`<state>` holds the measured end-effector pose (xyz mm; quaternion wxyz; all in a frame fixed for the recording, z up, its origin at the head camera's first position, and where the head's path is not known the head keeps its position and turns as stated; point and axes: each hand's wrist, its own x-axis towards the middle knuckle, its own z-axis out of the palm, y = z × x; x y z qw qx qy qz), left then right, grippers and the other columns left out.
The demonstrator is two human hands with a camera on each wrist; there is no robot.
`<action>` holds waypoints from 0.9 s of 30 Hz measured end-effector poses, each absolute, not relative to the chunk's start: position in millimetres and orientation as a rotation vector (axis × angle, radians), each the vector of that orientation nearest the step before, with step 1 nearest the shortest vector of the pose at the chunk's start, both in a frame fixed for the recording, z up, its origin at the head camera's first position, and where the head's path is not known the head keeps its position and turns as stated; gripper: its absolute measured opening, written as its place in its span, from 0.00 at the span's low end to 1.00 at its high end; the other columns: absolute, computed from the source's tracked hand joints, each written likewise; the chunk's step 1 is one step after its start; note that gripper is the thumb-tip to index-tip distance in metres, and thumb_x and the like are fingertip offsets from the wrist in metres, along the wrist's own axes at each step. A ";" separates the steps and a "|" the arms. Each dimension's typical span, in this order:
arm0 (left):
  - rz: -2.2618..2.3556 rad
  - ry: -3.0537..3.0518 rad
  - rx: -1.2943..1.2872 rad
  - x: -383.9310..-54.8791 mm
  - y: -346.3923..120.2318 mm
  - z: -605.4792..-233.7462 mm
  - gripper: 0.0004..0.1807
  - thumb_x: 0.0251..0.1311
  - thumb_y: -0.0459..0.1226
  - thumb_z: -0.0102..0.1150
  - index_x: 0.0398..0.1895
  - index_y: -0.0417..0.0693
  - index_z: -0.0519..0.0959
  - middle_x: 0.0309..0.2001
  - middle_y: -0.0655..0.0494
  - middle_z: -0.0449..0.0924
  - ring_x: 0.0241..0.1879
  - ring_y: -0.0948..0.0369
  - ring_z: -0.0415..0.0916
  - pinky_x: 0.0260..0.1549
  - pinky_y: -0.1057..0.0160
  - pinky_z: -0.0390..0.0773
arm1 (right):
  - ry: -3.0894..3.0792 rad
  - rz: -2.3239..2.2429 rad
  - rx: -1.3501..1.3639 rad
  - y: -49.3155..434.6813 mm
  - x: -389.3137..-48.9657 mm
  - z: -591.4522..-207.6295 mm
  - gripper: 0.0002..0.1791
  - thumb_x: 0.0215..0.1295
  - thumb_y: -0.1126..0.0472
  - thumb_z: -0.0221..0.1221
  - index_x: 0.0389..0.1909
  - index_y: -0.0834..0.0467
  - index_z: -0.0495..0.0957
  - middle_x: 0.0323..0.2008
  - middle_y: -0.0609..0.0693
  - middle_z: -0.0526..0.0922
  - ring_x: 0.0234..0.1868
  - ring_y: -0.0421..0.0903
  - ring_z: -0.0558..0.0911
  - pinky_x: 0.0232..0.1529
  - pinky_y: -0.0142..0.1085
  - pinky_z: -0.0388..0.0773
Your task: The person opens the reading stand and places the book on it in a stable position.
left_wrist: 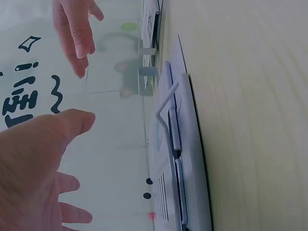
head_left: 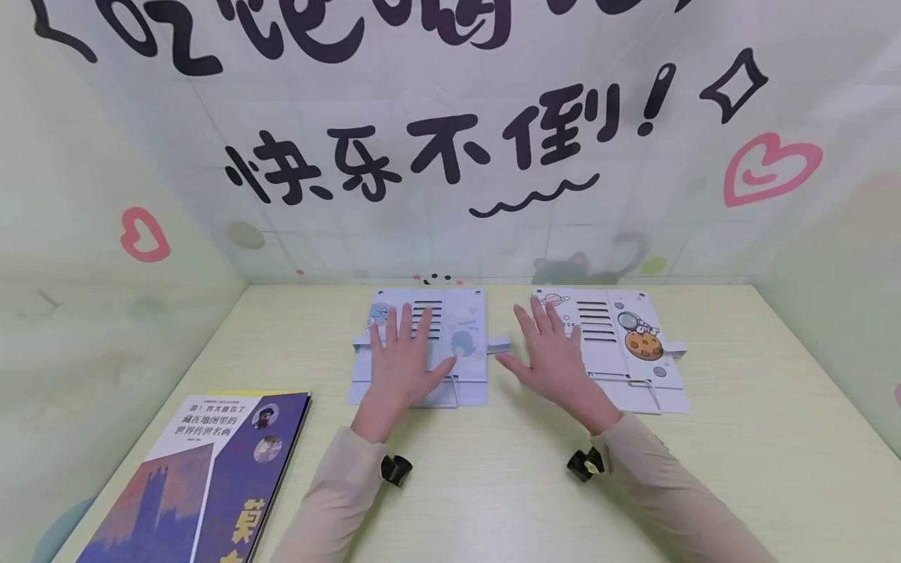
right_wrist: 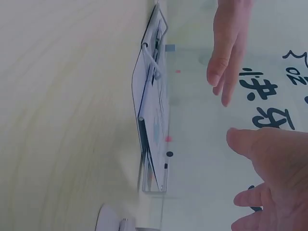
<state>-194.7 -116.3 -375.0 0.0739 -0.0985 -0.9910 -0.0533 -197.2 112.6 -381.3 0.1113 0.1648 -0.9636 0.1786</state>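
Two flat-folded book stands lie side by side toward the back of the table. The left book stand (head_left: 468,363) is pale blue with slots, a wire foot and a cartoon print. An astronaut and a planet decorate the white right book stand (head_left: 665,371). Over the left stand hovers my left hand (head_left: 401,369), fingers spread and holding nothing; the left wrist view shows a gap below it. My right hand (head_left: 559,363), also spread and holding nothing, is over the right stand's left part, hiding some of it. In the right wrist view that hand (right_wrist: 279,168) appears raised above the table.
Large-format books (head_left: 232,469) are stacked at the table's left, the top one with a purple cover. A printed cloth (head_left: 436,234) with black lettering hangs behind the table's back edge. Small black devices (head_left: 396,470) sit at both wrists.
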 end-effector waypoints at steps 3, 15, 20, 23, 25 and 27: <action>-0.175 -2.959 -0.295 -193.1 -126.8 -373.0 0.43 0.57 0.57 0.55 0.70 0.44 0.57 0.69 0.35 0.53 0.68 0.38 0.46 0.62 0.35 0.48 | -2.764 0.629 0.532 105.0 -197.2 -381.8 0.40 0.60 0.45 0.59 0.67 0.63 0.60 0.68 0.66 0.56 0.67 0.65 0.57 0.58 0.66 0.57; -0.375 -3.004 -0.203 -189.3 -165.1 -378.7 0.19 0.52 0.38 0.62 0.45 0.35 0.77 0.42 0.40 0.78 0.39 0.46 0.75 0.32 0.49 0.78 | -2.697 0.982 0.623 67.7 -195.1 -389.8 0.26 0.53 0.64 0.66 0.53 0.68 0.72 0.44 0.62 0.77 0.45 0.55 0.77 0.45 0.44 0.76; -0.467 -3.046 -0.194 -188.7 -174.4 -383.6 0.12 0.50 0.33 0.60 0.37 0.34 0.77 0.34 0.45 0.77 0.32 0.52 0.74 0.27 0.55 0.77 | -2.720 1.092 0.672 55.6 -195.0 -395.1 0.21 0.53 0.67 0.66 0.47 0.69 0.74 0.35 0.59 0.77 0.37 0.52 0.76 0.38 0.41 0.76; -0.535 -3.044 -0.223 -187.6 -178.1 -386.2 0.08 0.49 0.31 0.60 0.32 0.35 0.77 0.27 0.49 0.74 0.26 0.56 0.71 0.23 0.59 0.74 | -2.741 1.114 0.699 49.9 -195.9 -398.9 0.18 0.53 0.67 0.66 0.44 0.69 0.75 0.31 0.56 0.76 0.33 0.49 0.75 0.35 0.37 0.74; -0.578 -3.040 -0.242 -186.4 -180.3 -387.6 0.06 0.48 0.30 0.60 0.29 0.35 0.76 0.23 0.51 0.72 0.24 0.57 0.69 0.21 0.61 0.71 | -2.764 1.121 0.717 46.5 -196.5 -400.6 0.16 0.53 0.67 0.66 0.42 0.68 0.76 0.29 0.54 0.76 0.30 0.46 0.73 0.33 0.34 0.73; -0.605 -3.041 -0.250 -185.3 -182.1 -388.6 0.05 0.47 0.29 0.59 0.27 0.37 0.75 0.21 0.53 0.70 0.22 0.57 0.67 0.20 0.62 0.68 | -2.784 1.130 0.736 43.2 -196.7 -401.3 0.14 0.53 0.67 0.65 0.39 0.68 0.76 0.26 0.52 0.75 0.28 0.44 0.72 0.30 0.32 0.72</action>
